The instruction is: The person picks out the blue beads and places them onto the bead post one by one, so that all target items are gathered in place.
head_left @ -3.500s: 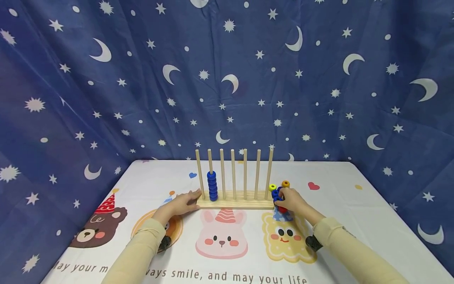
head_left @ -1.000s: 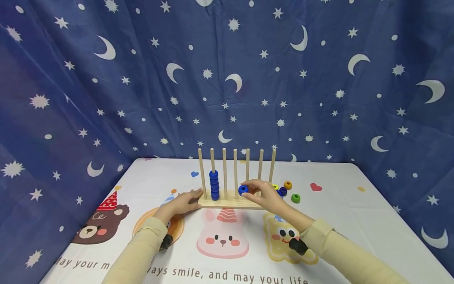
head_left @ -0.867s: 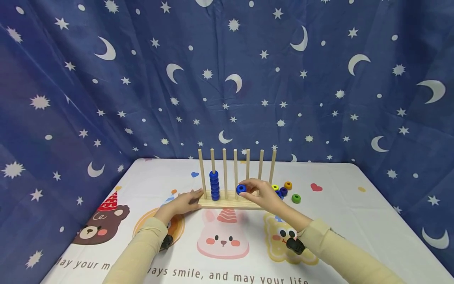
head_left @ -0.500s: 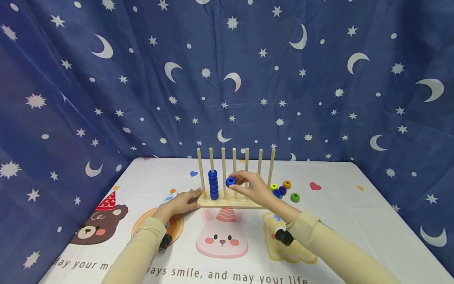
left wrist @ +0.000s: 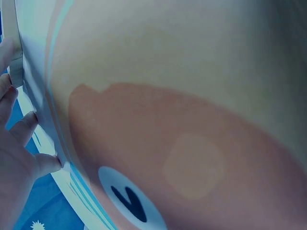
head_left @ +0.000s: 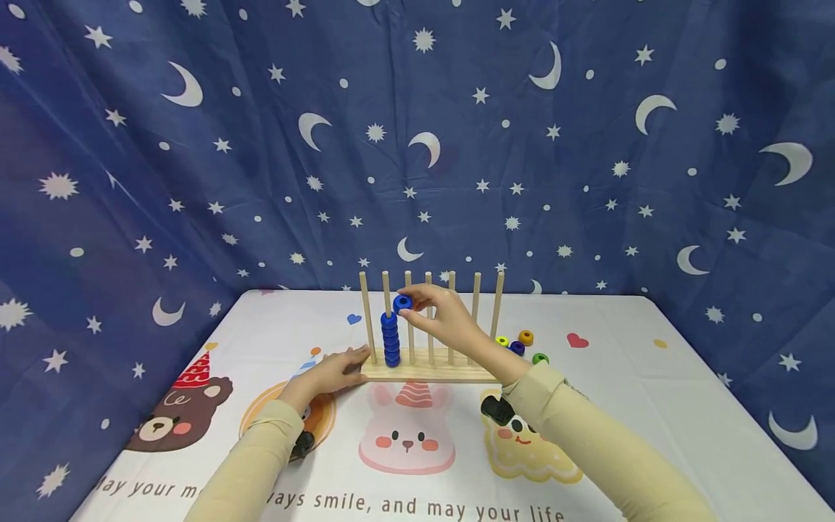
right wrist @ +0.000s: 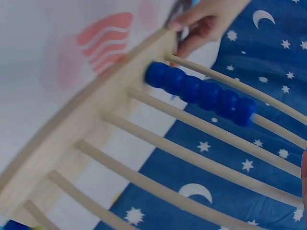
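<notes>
A wooden peg stand (head_left: 433, 373) with several upright pegs stands on the table. Several blue beads (head_left: 391, 341) are stacked on its second peg from the left. Between thumb and fingers my right hand (head_left: 450, 319) pinches one more blue bead (head_left: 402, 304), held just right of that peg and below its tip. My left hand (head_left: 329, 375) holds the left end of the stand's base, also visible in the right wrist view, where the stacked beads (right wrist: 199, 93) show closely. The held bead lies outside the right wrist view.
Right of the stand lie loose beads: a yellow bead (head_left: 501, 341), an orange bead (head_left: 525, 338), a dark purple bead (head_left: 517, 349) and a green bead (head_left: 540, 359), partly behind my right forearm. A patterned blue curtain (head_left: 417, 145) hangs behind the table.
My right hand has taken a blue bead from the pile at the right and carried it left and upward to the second peg. My left hand has stayed at the stand's left end.
</notes>
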Demonstrator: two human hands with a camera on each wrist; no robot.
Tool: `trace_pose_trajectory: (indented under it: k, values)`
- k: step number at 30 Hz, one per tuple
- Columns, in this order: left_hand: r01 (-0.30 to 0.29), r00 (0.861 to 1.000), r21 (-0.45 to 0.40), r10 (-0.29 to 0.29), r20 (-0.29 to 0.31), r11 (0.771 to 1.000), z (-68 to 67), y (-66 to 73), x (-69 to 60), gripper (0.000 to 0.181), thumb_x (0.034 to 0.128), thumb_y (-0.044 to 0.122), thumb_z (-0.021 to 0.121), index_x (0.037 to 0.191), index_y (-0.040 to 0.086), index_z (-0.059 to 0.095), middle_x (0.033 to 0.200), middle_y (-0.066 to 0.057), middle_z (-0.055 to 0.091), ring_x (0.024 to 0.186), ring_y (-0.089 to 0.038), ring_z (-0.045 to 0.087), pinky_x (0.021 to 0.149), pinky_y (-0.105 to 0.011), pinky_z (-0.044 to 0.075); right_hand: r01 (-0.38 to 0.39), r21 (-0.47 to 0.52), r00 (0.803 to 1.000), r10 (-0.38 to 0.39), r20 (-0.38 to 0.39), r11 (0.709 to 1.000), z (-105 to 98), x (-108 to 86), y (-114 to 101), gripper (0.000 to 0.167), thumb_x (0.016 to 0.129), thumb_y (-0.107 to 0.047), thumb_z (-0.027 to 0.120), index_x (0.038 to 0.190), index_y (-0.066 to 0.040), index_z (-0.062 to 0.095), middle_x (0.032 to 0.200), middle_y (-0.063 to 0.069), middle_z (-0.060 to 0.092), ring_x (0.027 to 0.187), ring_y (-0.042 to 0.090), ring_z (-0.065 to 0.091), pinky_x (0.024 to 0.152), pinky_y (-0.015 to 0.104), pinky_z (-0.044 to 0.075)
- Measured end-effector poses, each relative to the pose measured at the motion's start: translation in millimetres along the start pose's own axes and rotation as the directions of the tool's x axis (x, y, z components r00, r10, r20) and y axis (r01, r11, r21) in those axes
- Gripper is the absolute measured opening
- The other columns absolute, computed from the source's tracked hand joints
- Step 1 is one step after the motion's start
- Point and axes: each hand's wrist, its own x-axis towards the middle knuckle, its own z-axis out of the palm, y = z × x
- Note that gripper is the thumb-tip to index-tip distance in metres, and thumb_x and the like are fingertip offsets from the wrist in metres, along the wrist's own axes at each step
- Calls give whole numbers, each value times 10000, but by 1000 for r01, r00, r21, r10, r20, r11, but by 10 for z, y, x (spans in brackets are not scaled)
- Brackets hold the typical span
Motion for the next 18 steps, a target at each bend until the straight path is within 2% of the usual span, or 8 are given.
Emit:
trace_pose_trajectory:
  k: [11, 18]
  values:
    - [-13, 1000, -5, 13, -10, 1000, 5, -13, -15, 601, 908, 245, 618, 1407, -8, 400, 1468, -221, 364, 1339, -512, 293, 1051, -706, 183, -1, 1, 999, 1, -51, 1000, -91, 342, -110, 327, 886, -130, 653, 1170, 24, 607, 992, 143, 684, 854, 230, 658, 801, 365, 558]
    - [6, 1000, 2, -6, -11, 1000, 0, -10, -23, 607, 913, 260, 611, 1420, 12, 388, 1466, -227, 363, 1348, -496, 293, 1067, -684, 190, -24, 1, 998, 24, -65, 1000, -122, 461, -99, 327, 892, -137, 646, 1173, 23, 604, 1005, 144, 682, 866, 226, 653, 806, 319, 553]
